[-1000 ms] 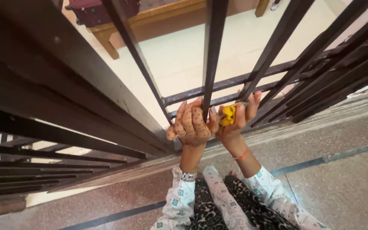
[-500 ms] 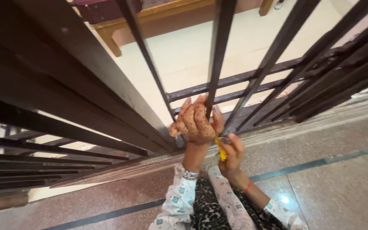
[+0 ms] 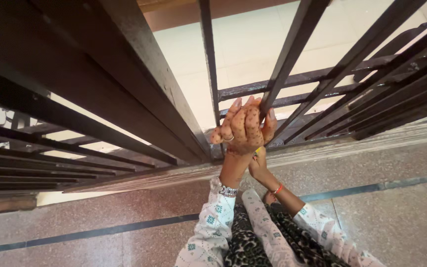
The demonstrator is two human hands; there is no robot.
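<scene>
My left hand (image 3: pixel 243 129), patterned with henna and wearing a ring and a wristwatch, lies flat with fingers stretched against a dark upright bar (image 3: pixel 292 59) of a metal gate. My right hand (image 3: pixel 259 165) sits just below and behind it, near the gate's bottom rail, closed on a small yellow thing (image 3: pixel 258 150). Only a sliver of that yellow thing shows, and what it is cannot be told. A red band circles the right wrist.
The dark metal gate (image 3: pixel 124 99) spans the view, with upright bars and cross rails (image 3: pixel 322 79). A pale stone sill (image 3: pixel 362 143) runs under it. I stand on speckled reddish floor with a dark stripe (image 3: pixel 100 231); cream tiles (image 3: pixel 253 44) lie beyond.
My right hand with the yellow thing dropped from beside my left hand to just under it. My left hand stayed on the bar and its fingers straightened.
</scene>
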